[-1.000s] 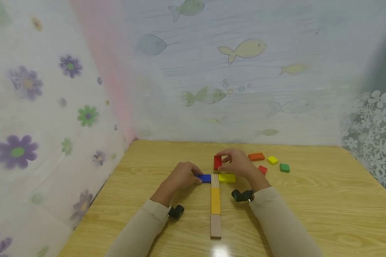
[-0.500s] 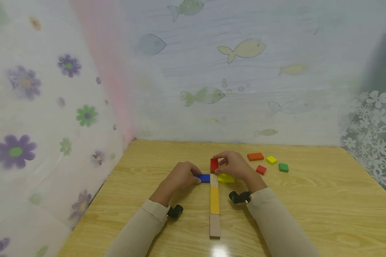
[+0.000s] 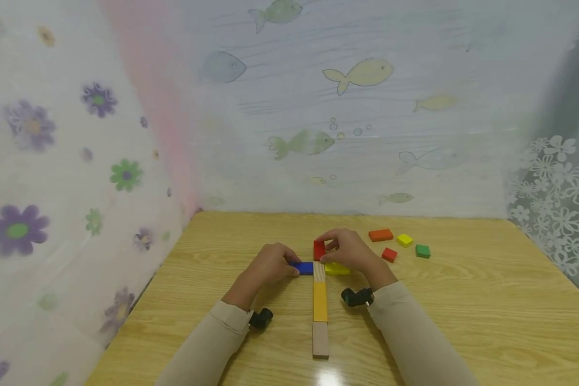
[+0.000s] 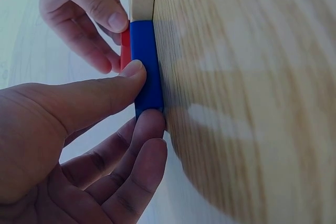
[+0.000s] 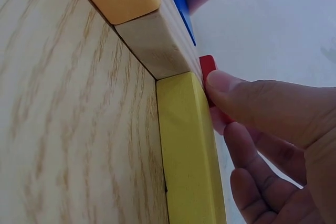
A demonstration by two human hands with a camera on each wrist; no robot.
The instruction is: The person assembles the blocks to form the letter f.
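R hand (image 3: 353, 251): fingers narrow, pinching red block (image 3: 319, 250) at far end of bare-wood block (image 3: 319, 272). L hand (image 3: 272, 263): fingers narrow, holding blue block (image 3: 305, 268) against L side of same. Change noted: red block, apart approx. 1 sec ago, now drawn up in line; contact appears made, unconfirmed. Judged effect: far arm of layout nearly set. Yellow block (image 3: 338, 269) abuts R side; amber block (image 3: 320, 302), then brown block (image 3: 320, 339), run nearwards. Loose on surface (image 3: 477, 300), far R: orange block (image 3: 380, 235), three small pcs. (image 3: 405, 239).
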